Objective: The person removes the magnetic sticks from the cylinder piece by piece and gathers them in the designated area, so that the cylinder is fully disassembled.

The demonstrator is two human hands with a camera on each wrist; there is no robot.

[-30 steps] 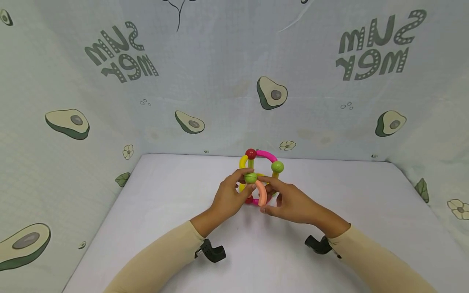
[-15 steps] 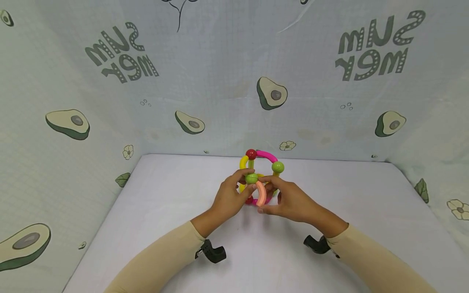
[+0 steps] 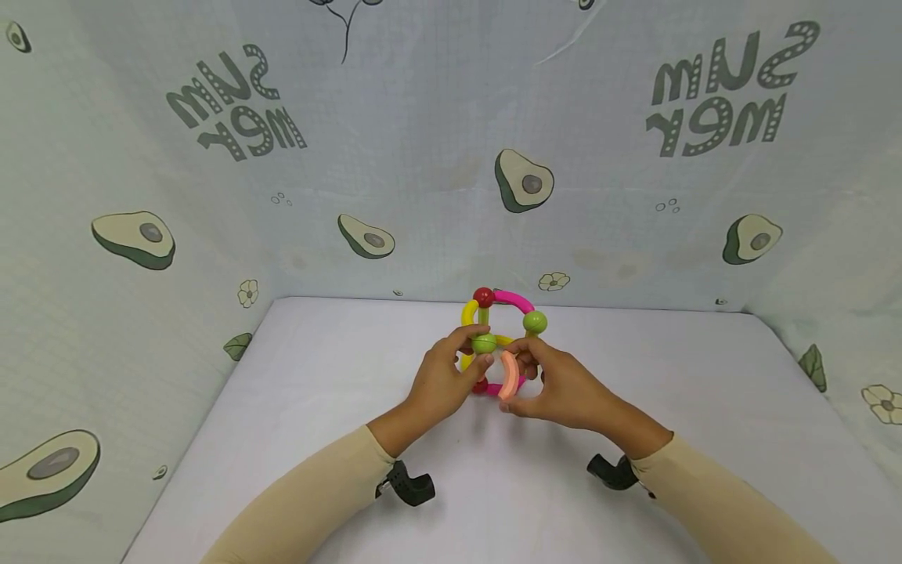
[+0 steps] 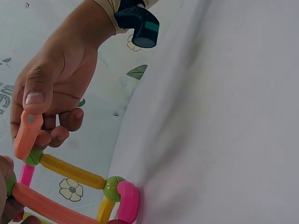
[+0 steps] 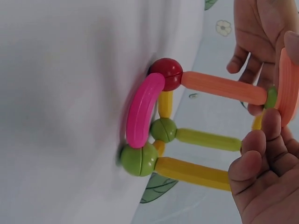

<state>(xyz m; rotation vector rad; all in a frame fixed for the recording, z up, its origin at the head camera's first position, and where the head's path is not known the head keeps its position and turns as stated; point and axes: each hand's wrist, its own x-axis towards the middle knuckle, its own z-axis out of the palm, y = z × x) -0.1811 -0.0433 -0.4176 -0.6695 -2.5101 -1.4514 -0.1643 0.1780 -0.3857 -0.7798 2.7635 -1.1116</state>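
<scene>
A frame of coloured magnetic rods and balls stands on the white table (image 3: pixel 423 501). My left hand (image 3: pixel 440 380) pinches its near-left upper green ball (image 3: pixel 484 343) between thumb and fingers. My right hand (image 3: pixel 564 388) pinches a curved orange rod (image 3: pixel 509 376) between thumb and fingertips, just right of that ball. In the left wrist view, the orange rod's round end face shows by the right thumb. A straight orange rod (image 5: pixel 224 87) runs from the gripped ball down to a red ball (image 5: pixel 166 73). Fingers hide part of the frame's right side.
At the frame's top are a red ball (image 3: pixel 483 297), a curved pink rod (image 3: pixel 513 301) and another green ball (image 3: pixel 535 322). A lower pink rod (image 5: pixel 145 109) rests near the tabletop. A printed cloth (image 3: pixel 437 157) hangs behind.
The curved orange rod has come away from the green ball and shifted slightly right in my right hand. My left hand and the frame have stayed nearly in place.
</scene>
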